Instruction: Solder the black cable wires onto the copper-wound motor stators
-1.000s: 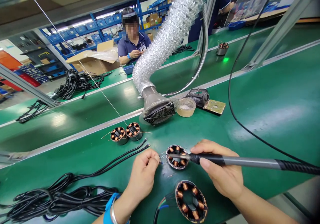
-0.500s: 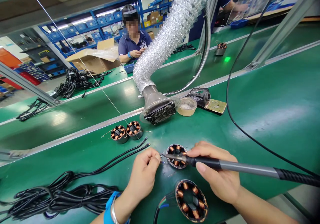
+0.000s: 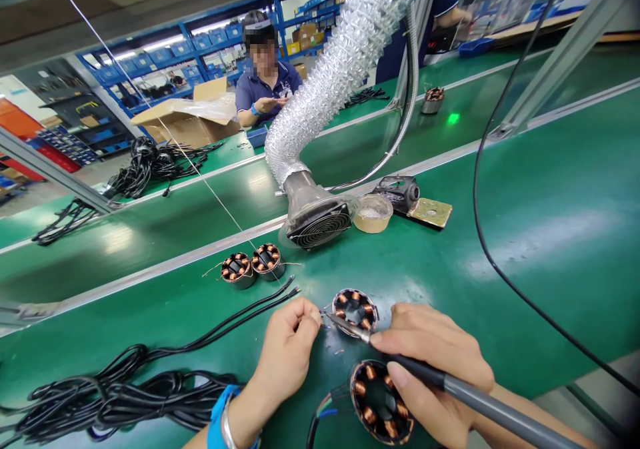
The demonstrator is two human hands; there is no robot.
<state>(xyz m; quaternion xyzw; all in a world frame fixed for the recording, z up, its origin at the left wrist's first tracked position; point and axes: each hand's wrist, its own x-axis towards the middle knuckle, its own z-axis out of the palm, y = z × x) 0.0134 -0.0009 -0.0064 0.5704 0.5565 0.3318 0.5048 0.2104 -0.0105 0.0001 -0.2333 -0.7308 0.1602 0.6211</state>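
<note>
My right hand (image 3: 435,369) is closed around a soldering iron (image 3: 450,382), its metal tip pointing left to the wire ends beside a motor stator (image 3: 373,312) with copper coils. My left hand (image 3: 290,339) pinches thin wires (image 3: 324,322) at that stator's left side; the fingers cover most of them. Nearer to me lies a second stator (image 3: 356,395), partly under my right hand, with a black cable (image 3: 314,429) whose coloured leads run to it. Left of my left hand, black cables (image 3: 165,395) lie in loose coils, two stripped ends reaching toward the stators.
Two more stators (image 3: 267,259) stand behind my left hand. A fume extractor nozzle (image 3: 320,225) on a silver hose hangs over the bench, beside a round tub (image 3: 373,214) and a soldering iron stand (image 3: 400,194). Across the conveyor (image 3: 210,202) sits a co-worker (image 3: 267,79). The iron's cord (image 3: 500,272) loops at right.
My right hand and the iron's handle have swung down and toward me, with the tip still near the wires. My left hand stays in place. A stator on the conveyor has shifted slightly left.
</note>
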